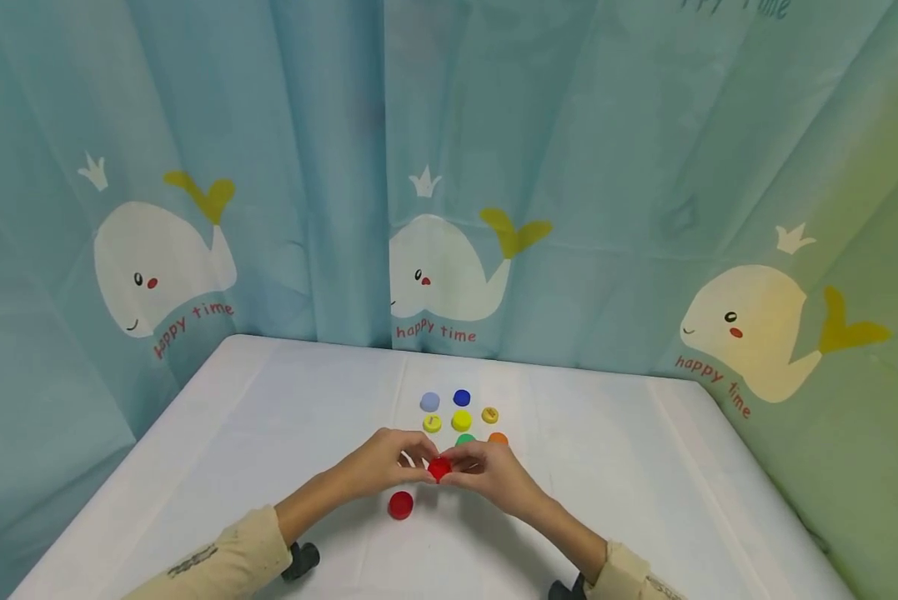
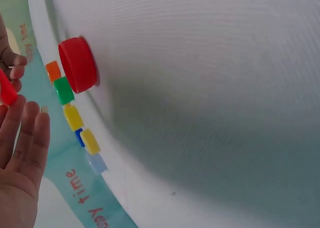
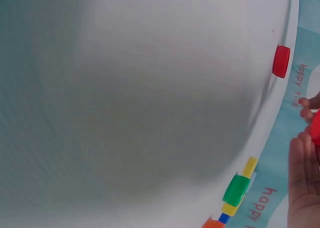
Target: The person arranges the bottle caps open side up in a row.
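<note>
Both hands meet over the table around one bright red bottle cap (image 1: pixel 439 469), held up off the cloth. My left hand (image 1: pixel 388 460) pinches its left side between thumb and fingertips, while the right hand (image 1: pixel 497 477) pinches its right side. In the left wrist view this cap (image 2: pixel 7 90) is cut off by the frame's edge, as is the cap (image 3: pixel 316 129) in the right wrist view. A second, darker red cap (image 1: pixel 400 505) lies on the table, nearer the body and below the left hand; its ribbed side (image 2: pixel 82 65) shows in the left wrist view.
Beyond the hands lie several caps: light blue (image 1: pixel 429 402), dark blue (image 1: pixel 461 397), marked yellow (image 1: pixel 432 423), plain yellow (image 1: pixel 461 420), golden (image 1: pixel 489 414), green (image 1: pixel 466 439) and orange (image 1: pixel 498 438). A whale-print curtain (image 1: pixel 343 250) hangs behind the white table (image 1: pixel 268 417).
</note>
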`<act>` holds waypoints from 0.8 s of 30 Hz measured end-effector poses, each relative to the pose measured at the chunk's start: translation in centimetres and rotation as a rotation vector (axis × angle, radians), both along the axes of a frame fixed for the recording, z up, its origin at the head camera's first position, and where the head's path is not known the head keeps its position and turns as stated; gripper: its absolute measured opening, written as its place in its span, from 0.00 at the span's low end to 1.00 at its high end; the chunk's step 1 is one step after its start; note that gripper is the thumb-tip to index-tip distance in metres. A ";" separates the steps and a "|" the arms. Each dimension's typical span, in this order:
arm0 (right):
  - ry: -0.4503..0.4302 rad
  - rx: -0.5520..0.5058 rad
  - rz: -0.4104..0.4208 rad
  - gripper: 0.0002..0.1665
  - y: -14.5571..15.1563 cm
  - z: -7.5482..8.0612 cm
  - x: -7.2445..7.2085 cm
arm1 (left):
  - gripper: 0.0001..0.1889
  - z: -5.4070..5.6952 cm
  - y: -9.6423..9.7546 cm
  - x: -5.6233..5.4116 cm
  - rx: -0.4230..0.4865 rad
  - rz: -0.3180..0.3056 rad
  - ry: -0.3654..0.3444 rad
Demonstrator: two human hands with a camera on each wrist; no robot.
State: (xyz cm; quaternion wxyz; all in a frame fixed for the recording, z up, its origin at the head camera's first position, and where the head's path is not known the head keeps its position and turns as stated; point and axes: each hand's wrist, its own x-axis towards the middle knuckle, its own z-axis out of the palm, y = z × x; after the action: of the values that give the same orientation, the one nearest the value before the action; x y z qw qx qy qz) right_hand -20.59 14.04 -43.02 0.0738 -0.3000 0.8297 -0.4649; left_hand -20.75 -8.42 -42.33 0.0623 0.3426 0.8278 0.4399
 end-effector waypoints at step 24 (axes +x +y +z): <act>0.052 0.219 0.057 0.13 -1.2 -0.3 0.2 | 0.15 -1.0 0.6 0.7 -0.208 0.037 0.087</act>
State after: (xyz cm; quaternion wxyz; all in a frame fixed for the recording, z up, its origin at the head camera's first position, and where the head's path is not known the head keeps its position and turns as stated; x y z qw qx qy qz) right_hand -20.40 12.82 -43.34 0.0976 -0.3258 0.8683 -0.3610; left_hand -20.10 -7.78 -43.33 0.0530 0.3376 0.8771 0.3375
